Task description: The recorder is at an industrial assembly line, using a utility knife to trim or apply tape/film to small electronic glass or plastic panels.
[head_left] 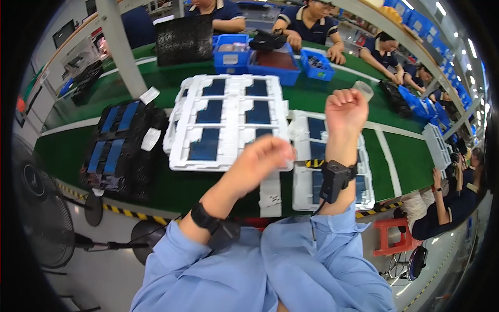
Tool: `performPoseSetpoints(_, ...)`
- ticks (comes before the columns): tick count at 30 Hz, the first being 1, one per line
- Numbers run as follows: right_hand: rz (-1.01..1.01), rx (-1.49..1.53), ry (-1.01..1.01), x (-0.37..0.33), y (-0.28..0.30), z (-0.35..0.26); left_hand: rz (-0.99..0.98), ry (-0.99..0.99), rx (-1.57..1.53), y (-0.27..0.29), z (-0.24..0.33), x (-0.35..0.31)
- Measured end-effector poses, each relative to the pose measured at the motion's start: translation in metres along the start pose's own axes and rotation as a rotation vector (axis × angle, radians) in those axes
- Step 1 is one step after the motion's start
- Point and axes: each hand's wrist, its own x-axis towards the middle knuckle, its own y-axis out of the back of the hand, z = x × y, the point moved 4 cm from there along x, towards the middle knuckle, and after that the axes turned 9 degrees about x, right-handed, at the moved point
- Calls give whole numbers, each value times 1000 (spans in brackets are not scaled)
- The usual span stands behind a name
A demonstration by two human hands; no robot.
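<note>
A stack of white trays holding dark blue panels lies on the green belt in front of me. My left hand is blurred, with fingers curled at the stack's near right corner; whether it grips the tray is unclear. My right hand is raised in a closed fist above a second white tray of blue panels, with nothing visible in it. Both wrists carry black bands. A small translucent cup-like thing sits just beyond the right fist.
A pile of black trays with blue panels sits at the left. Blue bins and an upright black tray stand at the back, where several people work. A metal post, a fan and a red stool are nearby.
</note>
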Motion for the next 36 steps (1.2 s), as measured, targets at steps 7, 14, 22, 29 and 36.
performPoseSetpoints(7, -199, -464, -275, -95, -7, 73, 391, -222, -345, 49, 23, 13)
performPoseSetpoints(14, -791, -1144, -424, -196, -9, 119, 515, -439, -441, 95, 62, 21)
performPoseSetpoints(22, -282, -929, -706, -198, 0, 142, 869, -571, 293, 90, 72, 18)
performPoseSetpoints(29, -226, -817, -678, -189, 3, 127, 584, -669, 107, 68, 78, 22)
performPoseSetpoints(36, -251, -779, -723, -190, -2, 131, 389, -680, -438, 83, 81, 24)
